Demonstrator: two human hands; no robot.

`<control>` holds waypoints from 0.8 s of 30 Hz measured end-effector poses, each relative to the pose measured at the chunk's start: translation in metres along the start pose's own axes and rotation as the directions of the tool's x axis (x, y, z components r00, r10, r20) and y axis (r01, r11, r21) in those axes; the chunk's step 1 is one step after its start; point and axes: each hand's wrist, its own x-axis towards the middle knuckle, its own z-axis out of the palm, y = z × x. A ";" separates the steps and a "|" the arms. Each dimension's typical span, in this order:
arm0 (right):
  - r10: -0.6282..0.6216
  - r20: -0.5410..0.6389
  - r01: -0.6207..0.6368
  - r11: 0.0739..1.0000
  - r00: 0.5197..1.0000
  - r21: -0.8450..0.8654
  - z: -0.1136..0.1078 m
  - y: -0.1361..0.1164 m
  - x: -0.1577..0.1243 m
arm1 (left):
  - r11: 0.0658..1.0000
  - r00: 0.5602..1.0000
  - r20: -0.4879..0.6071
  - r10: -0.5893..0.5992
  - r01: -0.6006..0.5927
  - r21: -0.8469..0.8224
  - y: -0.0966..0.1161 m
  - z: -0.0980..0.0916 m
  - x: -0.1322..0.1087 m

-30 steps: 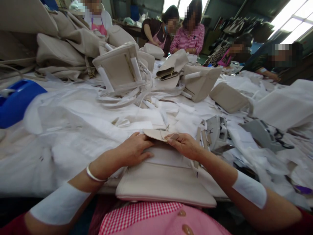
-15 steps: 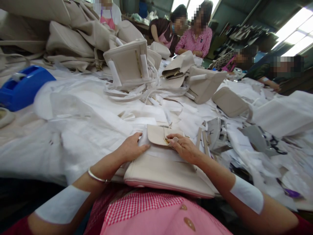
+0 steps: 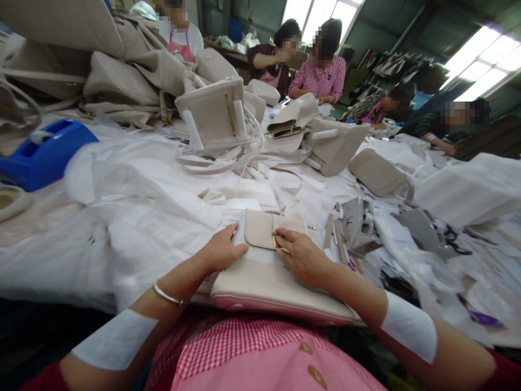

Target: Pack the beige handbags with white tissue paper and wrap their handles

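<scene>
A beige handbag (image 3: pixel 260 282) lies flat at the near table edge, against my pink checked apron. Its small front flap (image 3: pixel 264 228) is folded down over the body, with a gold clasp at its lower edge. My left hand (image 3: pixel 222 251) rests on the bag's left side, fingers stretched and touching white paper by the flap. My right hand (image 3: pixel 303 255) lies on the bag to the right of the flap, fingertips pinched at the gold clasp (image 3: pixel 277 243).
White paper sheets (image 3: pixel 142 217) cover the table. More beige bags (image 3: pixel 214 114) and straps pile up at the back. A blue tape dispenser (image 3: pixel 44 155) stands at the left. Grey card pieces (image 3: pixel 354 222) lie to the right. Several people work at the far side.
The flap, raised a second ago, now lies down on the bag. My right fingers have moved onto the clasp. The bag sits a little farther onto the table.
</scene>
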 end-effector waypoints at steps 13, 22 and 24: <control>-0.017 0.097 -0.004 0.978 0.995 0.207 -0.015 0.014 0.001 | 0.986 0.999 0.024 -0.025 0.029 -0.162 0.000 -0.008 -0.005; 0.516 -0.328 -0.353 0.823 0.791 0.445 0.011 0.040 -0.048 | 0.984 0.985 0.016 -0.172 0.173 -0.040 0.007 0.001 0.010; 0.736 -0.160 -0.487 0.578 0.658 0.655 0.020 0.049 -0.058 | 0.966 0.975 0.064 -0.210 0.218 -0.142 0.010 0.003 0.011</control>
